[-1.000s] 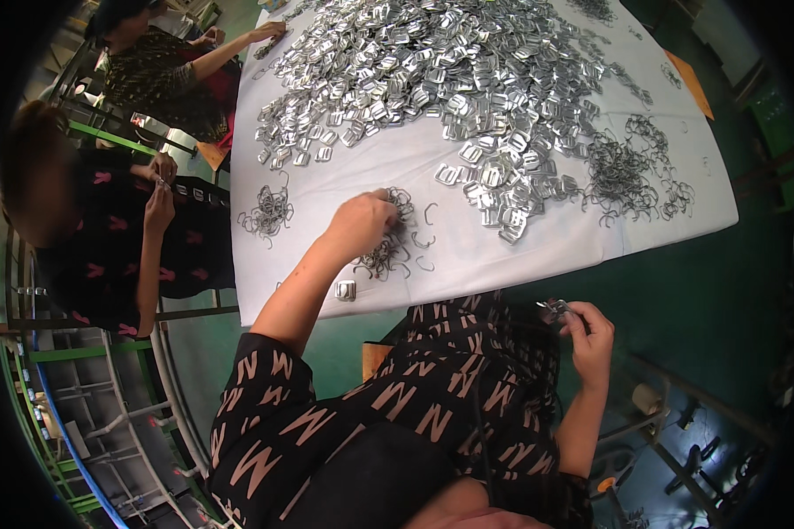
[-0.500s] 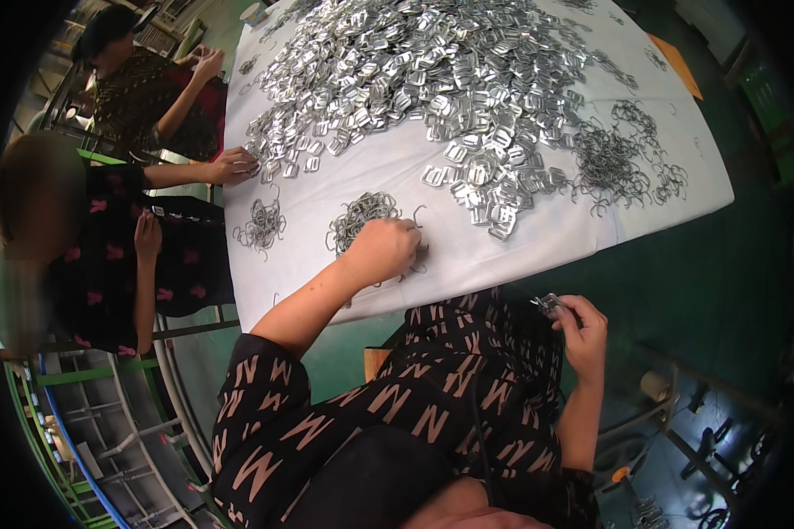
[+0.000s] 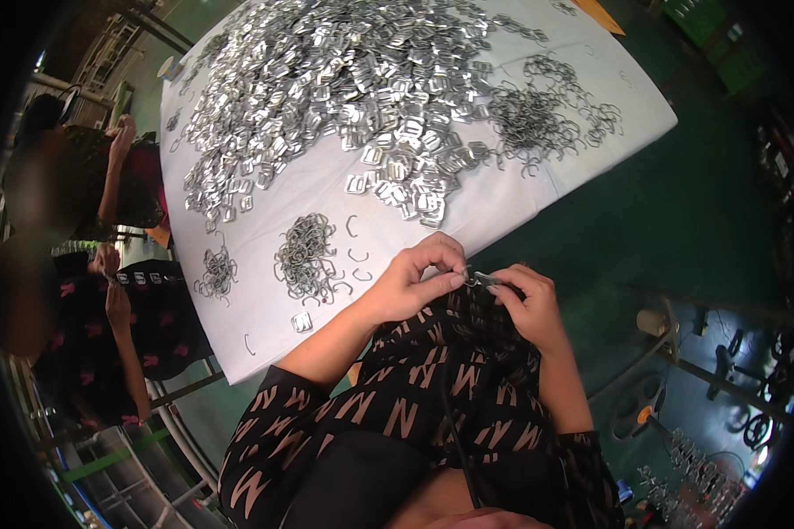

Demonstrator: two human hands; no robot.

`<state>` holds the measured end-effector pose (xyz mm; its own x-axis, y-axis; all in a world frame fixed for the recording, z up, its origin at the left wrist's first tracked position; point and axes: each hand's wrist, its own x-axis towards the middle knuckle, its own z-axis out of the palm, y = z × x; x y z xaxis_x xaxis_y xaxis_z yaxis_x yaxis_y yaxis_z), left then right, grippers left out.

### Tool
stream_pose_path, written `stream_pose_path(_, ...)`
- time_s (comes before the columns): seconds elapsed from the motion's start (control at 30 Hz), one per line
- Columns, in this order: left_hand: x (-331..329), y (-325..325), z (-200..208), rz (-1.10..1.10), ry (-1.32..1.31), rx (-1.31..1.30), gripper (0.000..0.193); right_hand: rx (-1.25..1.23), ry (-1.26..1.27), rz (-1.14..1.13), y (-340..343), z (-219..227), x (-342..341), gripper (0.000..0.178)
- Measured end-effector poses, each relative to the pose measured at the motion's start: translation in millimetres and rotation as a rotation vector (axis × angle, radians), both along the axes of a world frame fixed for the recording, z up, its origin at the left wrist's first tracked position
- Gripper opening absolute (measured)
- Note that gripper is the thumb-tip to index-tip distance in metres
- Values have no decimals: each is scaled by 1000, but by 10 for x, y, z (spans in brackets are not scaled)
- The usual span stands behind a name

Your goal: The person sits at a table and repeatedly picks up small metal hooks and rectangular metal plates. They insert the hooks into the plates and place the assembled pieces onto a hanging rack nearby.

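Note:
Just off the table's near edge, my left hand (image 3: 419, 280) pinches a small curved wire hook between thumb and fingertips. My right hand (image 3: 531, 309) meets it from the other side, its thumb and fingers closed on a silvery metal buckle (image 3: 483, 279). The hook and the buckle are at one another; whether they are joined is too small to tell. On the white-covered table beside my left forearm lies a pile of wire hooks (image 3: 305, 256). A few loose hooks (image 3: 353, 227) are scattered at its right, and a single buckle (image 3: 302, 322) lies below it.
A large heap of metal buckles (image 3: 326, 79) covers the far part of the white table (image 3: 503, 212). More wire hooks (image 3: 538, 115) lie at the right, with a smaller pile (image 3: 217, 275) at the left. Two people sit along the left side, one holding a row of buckles (image 3: 141, 278).
My left hand has left the hook pile and come right, to my right hand, with a hook. The right hand has moved left a little. The view has shifted, turning the table.

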<state>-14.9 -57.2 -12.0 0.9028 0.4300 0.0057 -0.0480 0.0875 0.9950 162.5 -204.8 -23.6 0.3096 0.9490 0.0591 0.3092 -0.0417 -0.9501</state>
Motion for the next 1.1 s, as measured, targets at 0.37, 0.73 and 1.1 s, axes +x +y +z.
stream_pose_path(0.37, 241, -256, -54, 0, 150, 107, 6, 80, -93, -58, -9, -47, 92, 7)
stream_pose_path(0.73, 286, -352, -20, -4, 115, 264, 10, 39, -859, -199, 1334, -394, 588, 30)
stream_pose_path(1.1, 290, -320, -156, 28, 93, 304, 11, -222, -696, -124, 1734, -406, 743, 22)
